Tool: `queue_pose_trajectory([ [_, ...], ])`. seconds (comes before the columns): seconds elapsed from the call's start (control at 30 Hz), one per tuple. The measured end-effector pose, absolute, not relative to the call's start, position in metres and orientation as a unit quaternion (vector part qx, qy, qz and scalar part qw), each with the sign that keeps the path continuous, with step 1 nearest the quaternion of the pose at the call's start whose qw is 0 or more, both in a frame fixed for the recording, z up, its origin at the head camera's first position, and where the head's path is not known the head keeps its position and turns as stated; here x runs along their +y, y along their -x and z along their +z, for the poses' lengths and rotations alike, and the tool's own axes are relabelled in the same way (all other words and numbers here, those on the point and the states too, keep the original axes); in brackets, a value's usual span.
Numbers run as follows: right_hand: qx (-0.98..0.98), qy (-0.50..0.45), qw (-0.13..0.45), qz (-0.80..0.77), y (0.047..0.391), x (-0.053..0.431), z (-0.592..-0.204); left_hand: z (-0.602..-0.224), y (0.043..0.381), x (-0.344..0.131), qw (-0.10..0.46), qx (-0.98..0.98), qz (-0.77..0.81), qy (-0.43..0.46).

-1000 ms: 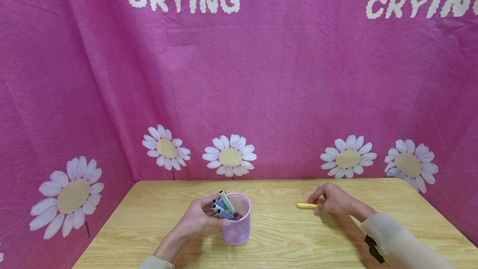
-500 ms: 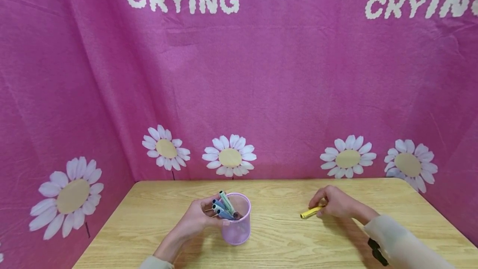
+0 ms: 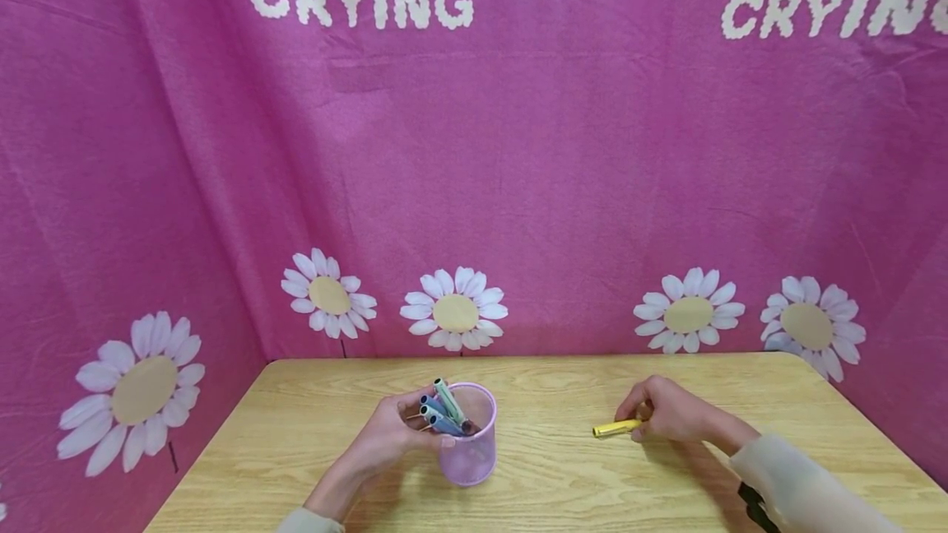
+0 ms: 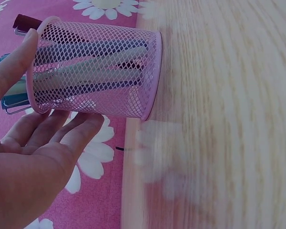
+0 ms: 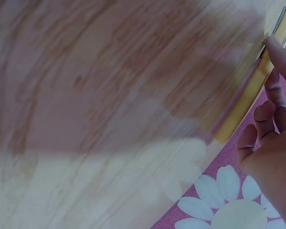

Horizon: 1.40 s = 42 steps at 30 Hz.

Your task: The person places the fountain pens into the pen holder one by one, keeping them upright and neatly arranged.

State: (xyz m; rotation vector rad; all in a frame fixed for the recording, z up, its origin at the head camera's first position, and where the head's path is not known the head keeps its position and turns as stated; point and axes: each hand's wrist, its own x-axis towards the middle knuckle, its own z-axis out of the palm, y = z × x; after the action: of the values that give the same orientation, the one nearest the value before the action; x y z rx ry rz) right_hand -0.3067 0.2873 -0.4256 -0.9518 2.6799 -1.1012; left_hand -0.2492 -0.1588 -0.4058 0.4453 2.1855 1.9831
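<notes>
My left hand (image 3: 388, 434) grips a pink mesh pen cup (image 3: 469, 461) standing on the table, thumb at its rim and the other fingers around its far side. Several pens (image 3: 441, 410) with pale green and blue barrels lean inside toward that hand. In the left wrist view, a dark red pen cap (image 4: 27, 22) sticks out past the rim. Over to the right, my right hand (image 3: 672, 411) pinches a yellow pen (image 3: 613, 428) between thumb and fingers, with one end pointing left toward the cup. The right wrist view shows the pen's metal clip near the thumb.
The wooden table (image 3: 548, 467) carries the cup and spans the space between both hands. Behind and beside it hangs a pink cloth (image 3: 578, 187) printed with daisies and white lettering. A dark strap (image 3: 755, 504) shows under the right sleeve.
The right hand has shifted slightly nearer and to the right, and the yellow pen has come nearer with it, its angle tilting and then levelling. The left hand and cup stay put.
</notes>
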Motion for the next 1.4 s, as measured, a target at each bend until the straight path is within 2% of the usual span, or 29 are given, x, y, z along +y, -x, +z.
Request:
queue_pose_trajectory([
  [0.23,0.879,0.314,0.036,-0.357,0.3052,0.2883,-0.4279,-0.4059,0.2501,-0.1581,0.076,0.731,0.662,-0.147],
  [0.8,0.846,0.321,0.074,-0.419,0.3003,0.289,-0.4317,-0.4063,0.2495,-0.158,0.077,0.73,0.663,-0.148],
  [1.4,0.849,0.329,0.064,-0.408,0.2995,0.288,-0.4299,-0.4057,0.2496,-0.1582,0.075,0.734,0.659,-0.145],
])
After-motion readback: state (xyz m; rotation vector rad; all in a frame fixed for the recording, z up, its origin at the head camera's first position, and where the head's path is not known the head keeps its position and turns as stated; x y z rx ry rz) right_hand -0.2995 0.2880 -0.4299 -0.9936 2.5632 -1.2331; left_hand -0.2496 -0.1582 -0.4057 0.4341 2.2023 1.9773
